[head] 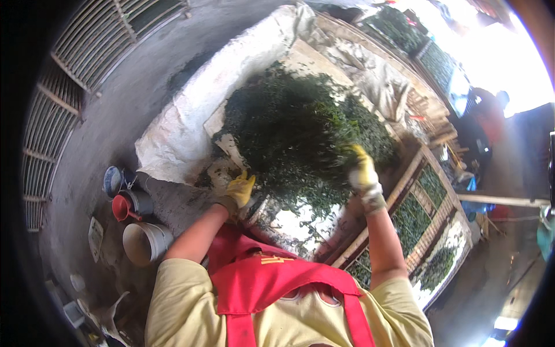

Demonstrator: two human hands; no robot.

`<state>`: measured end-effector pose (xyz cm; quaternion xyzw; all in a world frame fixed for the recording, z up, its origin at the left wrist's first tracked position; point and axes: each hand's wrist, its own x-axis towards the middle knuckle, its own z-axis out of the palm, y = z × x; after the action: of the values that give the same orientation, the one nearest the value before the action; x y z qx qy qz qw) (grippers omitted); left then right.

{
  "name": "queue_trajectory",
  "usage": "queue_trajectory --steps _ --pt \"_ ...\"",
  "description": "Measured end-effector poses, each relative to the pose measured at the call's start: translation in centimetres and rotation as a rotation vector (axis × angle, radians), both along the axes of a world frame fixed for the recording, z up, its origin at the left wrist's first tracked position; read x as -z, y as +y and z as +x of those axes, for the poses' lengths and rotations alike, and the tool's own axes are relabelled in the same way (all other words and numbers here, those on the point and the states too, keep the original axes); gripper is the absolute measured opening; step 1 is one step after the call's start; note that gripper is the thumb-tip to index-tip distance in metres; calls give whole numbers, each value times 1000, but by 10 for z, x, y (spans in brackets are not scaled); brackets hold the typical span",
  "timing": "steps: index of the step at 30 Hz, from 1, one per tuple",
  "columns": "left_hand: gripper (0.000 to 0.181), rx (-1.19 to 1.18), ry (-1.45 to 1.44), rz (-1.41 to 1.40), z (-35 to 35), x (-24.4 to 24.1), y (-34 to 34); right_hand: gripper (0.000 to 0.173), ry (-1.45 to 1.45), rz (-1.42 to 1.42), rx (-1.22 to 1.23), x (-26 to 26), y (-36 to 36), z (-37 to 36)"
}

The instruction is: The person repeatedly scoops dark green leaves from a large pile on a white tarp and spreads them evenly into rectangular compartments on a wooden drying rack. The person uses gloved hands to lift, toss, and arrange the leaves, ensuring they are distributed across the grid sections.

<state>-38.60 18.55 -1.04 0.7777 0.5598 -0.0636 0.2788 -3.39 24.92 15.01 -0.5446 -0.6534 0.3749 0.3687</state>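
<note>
A broad, blurred heap of dark green leaves (286,126) lies on a pale board before me, with white sheeting (186,121) along its left side. My left hand (240,191), in a yellow glove, is at the heap's lower left edge with its fingers apart and nothing visible in it. My right hand (364,169), gloved in yellow and white, is at the heap's right side; motion blur hides whether leaves are between its fingers. Looser leaves lie on a white surface (299,221) between my forearms.
Left on the floor are a white bucket (147,243), a red dipper (122,207) on a dark bucket, and a blue-and-white basin (113,181). Slatted racks (95,43) stand upper left. A wooden frame (405,182) with leaves is at right. A person (490,112) is at upper right.
</note>
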Motion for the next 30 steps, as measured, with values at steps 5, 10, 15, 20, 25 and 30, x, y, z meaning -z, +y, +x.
queue_trajectory --steps 5,10,15,20,25,30 --pt "55 -17 -63 11 -13 -56 -9 40 -21 167 -106 -51 11 5" --pt "57 -91 -256 371 -3 -131 8 24 875 198 -185 -195 7 -20" --pt "59 38 -927 981 67 -278 22 34 459 799 -20 -278 -9 -17" --pt "47 266 -363 1146 115 -299 44 41 -540 991 148 -247 17 -34" --pt "45 -209 -1402 98 90 -267 34 35 -877 513 -230 -225 17 -35" --pt "54 95 -1160 830 118 -317 38 22 357 164 -207 -240 9 1"
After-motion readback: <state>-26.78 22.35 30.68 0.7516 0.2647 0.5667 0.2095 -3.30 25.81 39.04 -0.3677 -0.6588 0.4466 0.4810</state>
